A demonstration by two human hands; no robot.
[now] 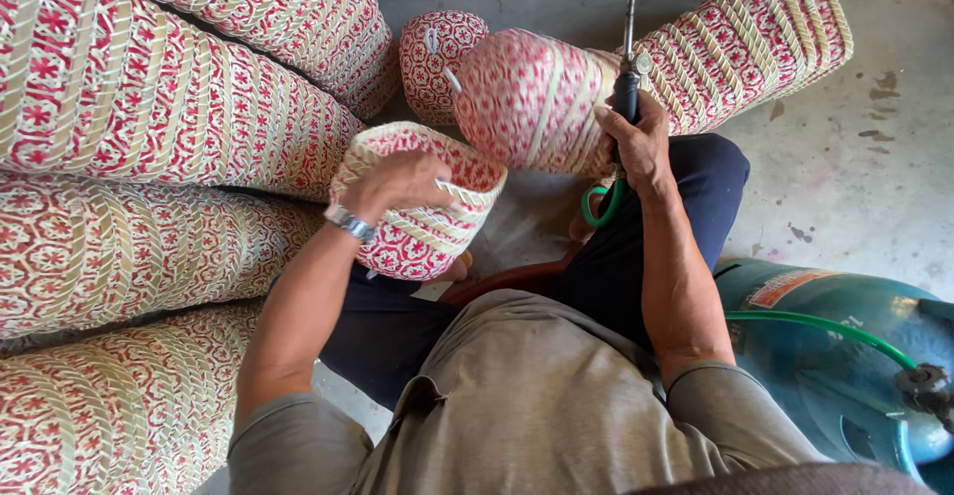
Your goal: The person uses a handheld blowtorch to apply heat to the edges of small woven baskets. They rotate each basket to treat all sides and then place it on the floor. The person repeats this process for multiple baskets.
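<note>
My right hand point(636, 142) clenches the torch point(626, 68); my left hand point(397, 182) grips the small basket point(422, 207), best turned slowly beneath the nozzle.

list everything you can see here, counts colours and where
small woven basket: 1, red and cream, at the left hand
stacked woven baskets: several stacks, red and cream, left side and top right
round woven baskets: 2, red and cream, top centre
gas torch: 1, black and metal, in the right hand
hose: 1, green, torch to cylinder
gas cylinder: 1, blue, lower right
wristwatch: 1, silver, left wrist
left hand: on small basket
right hand: gripping torch
</note>
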